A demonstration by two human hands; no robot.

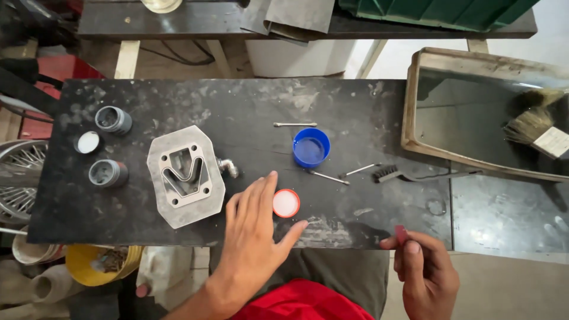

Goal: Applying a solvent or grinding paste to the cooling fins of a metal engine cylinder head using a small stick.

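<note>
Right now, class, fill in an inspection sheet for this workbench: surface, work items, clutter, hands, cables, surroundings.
Surface: dark bench top, stained and scuffed.
Work items: orange-rimmed cap; small red piece.
Clutter: grey metal plate, blue cup, cotton swabs, small brush, two grey cylinders.
Hands: left hand open, flat beside the cap; right hand pinching the red piece.
Cables: nothing seen.
Surroundings: tray with paintbrush; spoked wheel; yellow bowl.

Landmark: the grey metal engine cover plate (185, 175). Left of it stand two grey cylindrical caps (113, 120) and a small white-topped lid (88, 143). Right of it sit a blue cup (311, 147), cotton swabs (294, 124) and a small wire brush (394, 174); farther right, a tray (415, 101) with paintbrushes (533, 125).
</note>
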